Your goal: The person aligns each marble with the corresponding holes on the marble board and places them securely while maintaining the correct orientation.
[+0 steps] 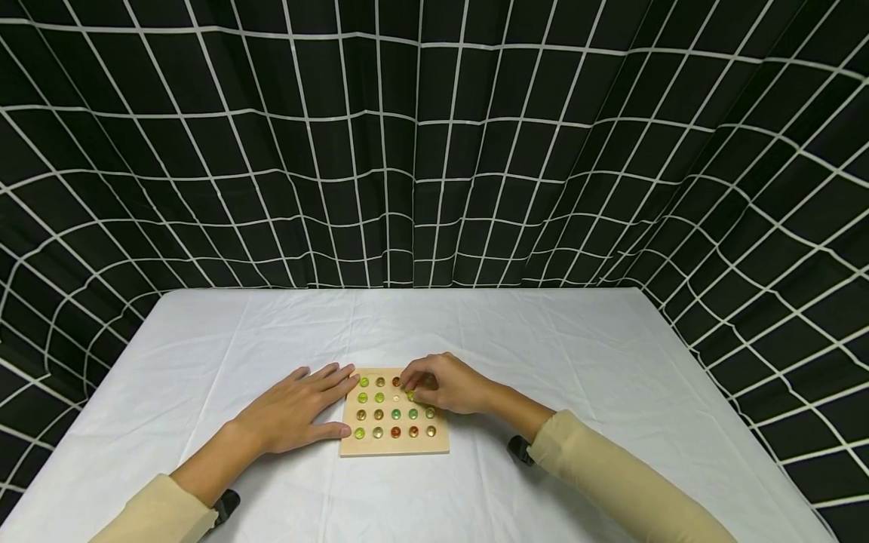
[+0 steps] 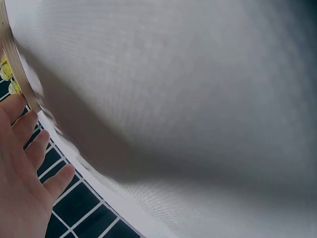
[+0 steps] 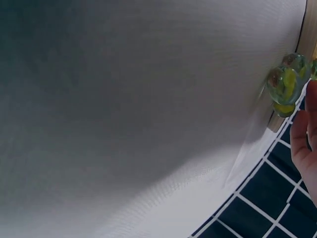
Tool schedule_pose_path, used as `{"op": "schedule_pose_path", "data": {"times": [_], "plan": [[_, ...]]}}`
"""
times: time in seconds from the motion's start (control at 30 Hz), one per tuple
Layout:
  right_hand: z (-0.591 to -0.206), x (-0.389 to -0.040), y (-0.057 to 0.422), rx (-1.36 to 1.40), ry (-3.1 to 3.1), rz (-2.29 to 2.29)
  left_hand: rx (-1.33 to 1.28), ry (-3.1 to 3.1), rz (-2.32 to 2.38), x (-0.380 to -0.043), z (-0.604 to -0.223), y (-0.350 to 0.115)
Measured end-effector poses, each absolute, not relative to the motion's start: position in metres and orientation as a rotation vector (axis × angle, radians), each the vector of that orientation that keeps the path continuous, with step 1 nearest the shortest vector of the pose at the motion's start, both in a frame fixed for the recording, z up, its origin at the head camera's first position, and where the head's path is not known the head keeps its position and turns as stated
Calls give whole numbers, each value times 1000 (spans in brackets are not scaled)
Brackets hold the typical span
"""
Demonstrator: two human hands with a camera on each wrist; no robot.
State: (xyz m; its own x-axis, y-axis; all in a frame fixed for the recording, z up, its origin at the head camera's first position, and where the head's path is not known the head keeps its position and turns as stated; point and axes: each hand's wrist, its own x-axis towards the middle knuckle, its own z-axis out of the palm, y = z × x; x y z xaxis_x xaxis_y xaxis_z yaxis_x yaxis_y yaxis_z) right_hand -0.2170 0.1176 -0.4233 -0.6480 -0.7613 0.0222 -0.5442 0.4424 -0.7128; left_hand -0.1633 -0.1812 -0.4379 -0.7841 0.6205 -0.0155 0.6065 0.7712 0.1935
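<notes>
A square wooden board (image 1: 394, 447) lies on the white cloth, with glass marbles in rows of hollows. My left hand (image 1: 292, 411) is spread flat at its left side, fingertips over the upper left corner and thumb at the lower left edge. Over the board's upper right part, my right hand (image 1: 448, 385) pinches a yellow-green marble (image 1: 410, 395) between thumb and fingertips. Just left of that marble a bare hollow (image 1: 397, 398) shows in the second row. The right hand hides some of the upper right hollows. In the right wrist view, clear marbles (image 3: 285, 85) with yellow swirls sit beside the fingertips.
White cloth (image 1: 543, 339) with light creases covers the table around the board. Black curtains (image 1: 434, 151) with a white grid stand behind the table and along both sides. Dark wrist devices (image 1: 520, 450) sit under both forearms.
</notes>
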Motion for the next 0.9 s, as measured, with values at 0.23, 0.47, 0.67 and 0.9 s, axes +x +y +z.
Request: {"op": "schedule_pose_path", "data": {"times": [0.23, 0.47, 0.67, 0.9], "plan": [[-418, -220, 123, -1073, 2403, -1070, 1005, 2889, 266, -164, -439, -181], [-410, -225, 140, -1013, 2470, -1087, 1013, 2891, 263, -163, -439, -181], [-410, -227, 152, -968, 2519, -1064, 1020, 2896, 265, -163, -439, -181], [-415, -228, 164, -957, 2526, -1055, 1026, 2896, 264, -163, -439, -181]]}}
